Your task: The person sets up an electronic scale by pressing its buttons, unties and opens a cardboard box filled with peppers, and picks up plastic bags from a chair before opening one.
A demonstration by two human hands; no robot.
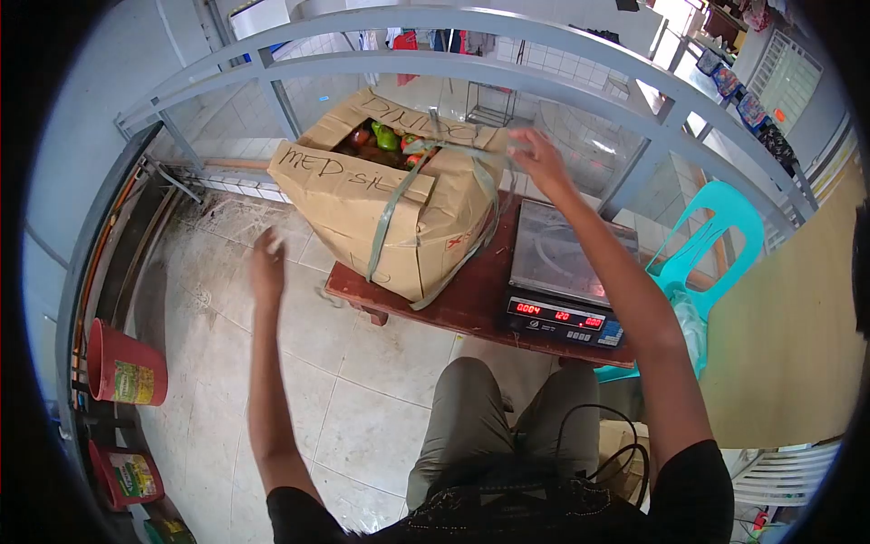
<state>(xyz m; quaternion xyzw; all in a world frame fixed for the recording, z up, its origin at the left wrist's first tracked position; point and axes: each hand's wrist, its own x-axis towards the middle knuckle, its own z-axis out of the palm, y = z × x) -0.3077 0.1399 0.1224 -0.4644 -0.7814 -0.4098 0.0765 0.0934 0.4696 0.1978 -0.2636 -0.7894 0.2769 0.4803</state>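
A cardboard box with handwriting on its flaps sits on a reddish wooden bench, bound with pale green plastic strapping. Through its open top I see red and green tomatoes. My left hand is in the air left of the box, apart from it, with thumb and fingers separated. My right hand is by the box's far right corner, close to the strapping, fingers apart; whether it touches the strap is unclear. Below my right forearm stands a digital scale with lit red digits.
The bench carries both box and scale. Grey metal railing runs behind it. A turquoise plastic chair and a wooden panel stand right. Red buckets are at the left, beside the tiled floor.
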